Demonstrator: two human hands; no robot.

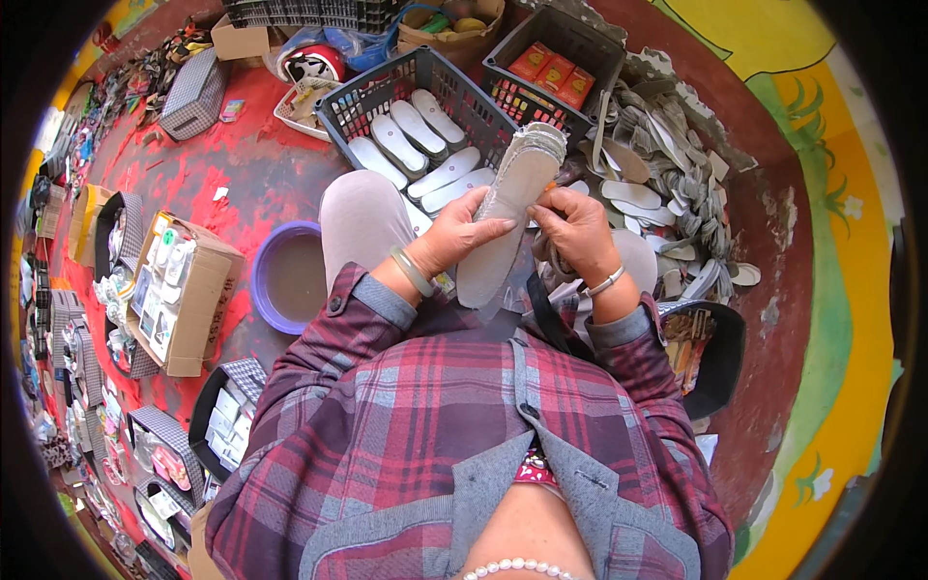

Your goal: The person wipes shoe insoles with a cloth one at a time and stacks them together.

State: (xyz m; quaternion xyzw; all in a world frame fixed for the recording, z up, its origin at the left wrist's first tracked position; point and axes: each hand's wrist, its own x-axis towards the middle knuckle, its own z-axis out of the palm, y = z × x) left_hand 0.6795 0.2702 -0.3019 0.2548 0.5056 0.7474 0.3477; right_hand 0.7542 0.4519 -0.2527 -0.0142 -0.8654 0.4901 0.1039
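Note:
My left hand (454, 232) grips a pale grey shoe insole (495, 253), its thumb flat across the face. The insole stands tilted above my lap, and its far end shows ragged, layered edges, as if several lie together. At its right edge my right hand (577, 224) is closed in a pinch. A small orange bit shows at those fingertips; what it belongs to is hidden. Just beyond, a dark plastic crate (333, 114) holds several white insoles (398, 135) laid face up. To the right lies a heap of loose grey insoles (667, 159).
A second dark crate (604, 53) with red boxes (553, 72) stands behind the heap. Left of my knee is a purple basin (266, 280) of murky water. A cardboard box (208, 300) and several checked bins stand farther left. A black bin (720, 358) sits by my right elbow.

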